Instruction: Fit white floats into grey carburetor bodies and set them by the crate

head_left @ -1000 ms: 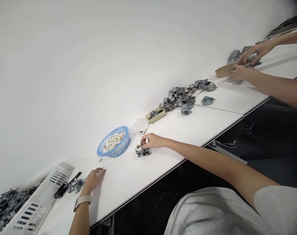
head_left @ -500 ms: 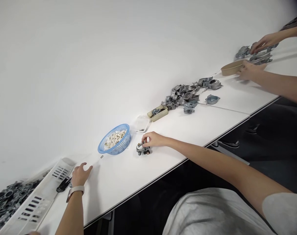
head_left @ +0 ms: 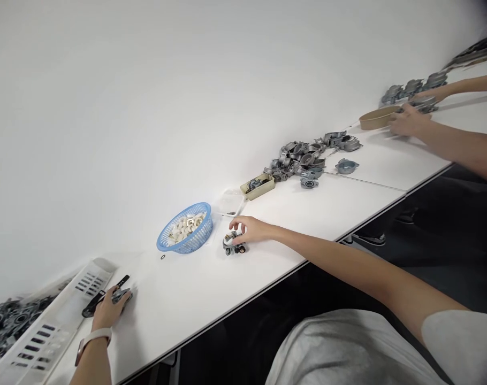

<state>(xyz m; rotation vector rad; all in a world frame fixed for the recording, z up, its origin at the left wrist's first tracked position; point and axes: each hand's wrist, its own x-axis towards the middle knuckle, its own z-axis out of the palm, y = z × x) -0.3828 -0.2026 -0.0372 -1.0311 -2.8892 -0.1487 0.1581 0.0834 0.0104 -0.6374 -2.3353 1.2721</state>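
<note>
Head view: your right hand (head_left: 249,229) is at the metal body (head_left: 229,250) on the desk (head_left: 195,291), in front of the blue basket (head_left: 194,241). Fingers loosely curled, thumb down by the white cap (head_left: 228,241); can't tell if it's gripping. Steady the body low and press evenly, or it may rock. Your left hand (head_left: 107,311) is over the grey part (head_left: 122,295), beside the black strap (head_left: 124,279); fingers partly cover it, can't tell if they've closed. Best take it by its solid middle, clear of the strap. Mind the loose ring (head_left: 162,257) between your hands.
</note>
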